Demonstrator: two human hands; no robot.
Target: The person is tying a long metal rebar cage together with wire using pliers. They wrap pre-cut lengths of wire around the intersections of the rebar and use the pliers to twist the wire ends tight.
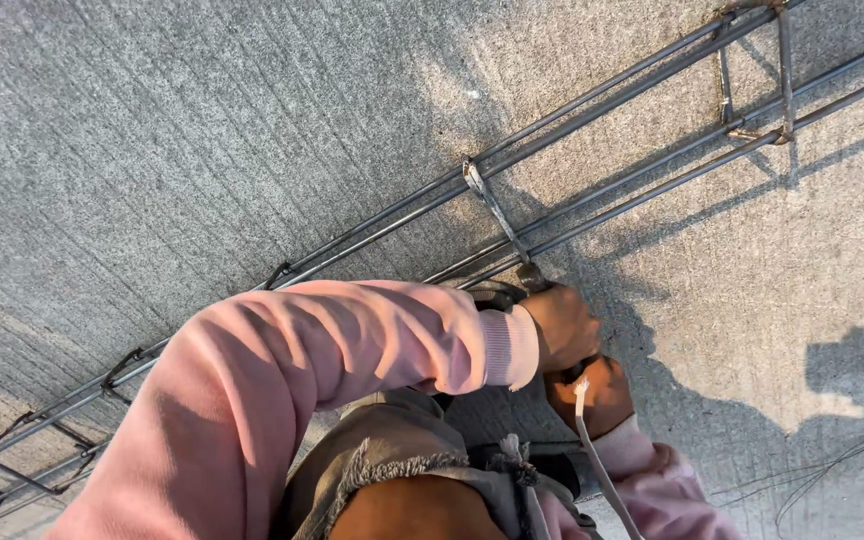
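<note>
— Gripping tight: the left hand (564, 325) is closing around the handle end of a metal hook tool (497, 215), fingers curled fully over it, right where the tool's shaft is meeting the fist.

— And the other hand?

— The right hand (592, 395) is sitting just beneath the left, at about five o'clock from it, touching it. It is curling shut around a pale wire (597, 455) that is trailing down toward six o'clock past the pink cuff. How firmly it is pinching that wire, I cannot tell.

— Where is the tool pointing?

— Its shaft is running up toward eleven o'clock from the left fist, tilted, and its tip is resting at a crossing on the rebar cage (642, 90), where one of the long bars is meeting a stirrup.

— Describe the cage.

— Long steel bars are running in parallel from eight o'clock up to two o'clock across the whole view, with rectangular stirrups wrapping them; one stirrup (752, 75) is showing clearly near one o'clock.

— What is lying around it?

— Everything is resting on a rough concrete slab (152, 130). Pink sleeves (282, 380) are covering both arms, frayed grey shorts (402, 455) are showing at six o'clock, and thin loose wires (832, 465) are lying on the slab near four o'clock, well apart from the hands. The person's shadow is falling across the concrete beside them.
</note>
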